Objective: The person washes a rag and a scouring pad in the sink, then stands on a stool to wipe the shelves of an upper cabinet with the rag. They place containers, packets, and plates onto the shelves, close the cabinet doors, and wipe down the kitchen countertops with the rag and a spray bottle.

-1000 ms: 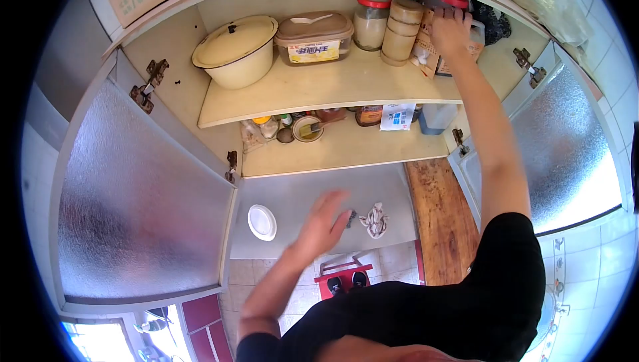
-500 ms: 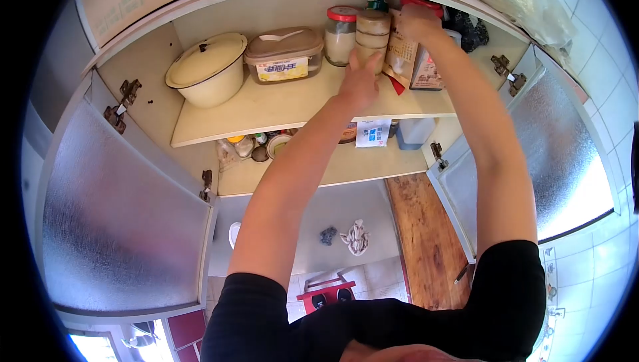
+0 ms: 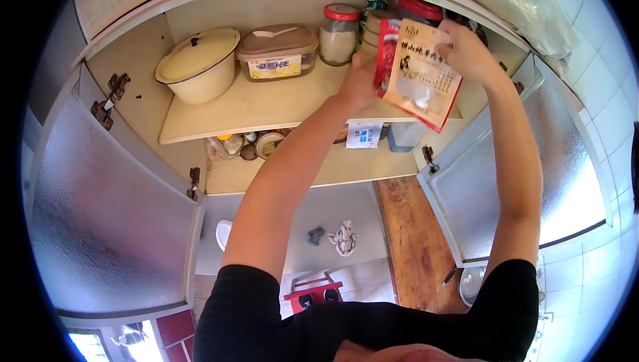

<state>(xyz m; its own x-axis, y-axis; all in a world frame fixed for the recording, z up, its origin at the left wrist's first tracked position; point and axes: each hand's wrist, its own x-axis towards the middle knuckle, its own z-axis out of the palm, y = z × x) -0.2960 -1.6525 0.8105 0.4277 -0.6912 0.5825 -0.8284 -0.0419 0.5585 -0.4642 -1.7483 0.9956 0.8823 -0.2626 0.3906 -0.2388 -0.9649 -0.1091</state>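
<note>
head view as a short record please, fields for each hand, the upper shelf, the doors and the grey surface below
right hand: holds beige packet near its upper right edge
left hand: beside the packet, contact unclear
upper shelf: lidded pot, plastic tub, glass jar
doors: both open
grey surface: crumpled cloth, dark wad

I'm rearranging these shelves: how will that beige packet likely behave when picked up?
Probably light: the right hand grips it near one upper corner. The beige packet looks thin but sits nearly flat, so it likely bends only slightly. Its narrow edge suggests it may tip if stood alone.
</note>
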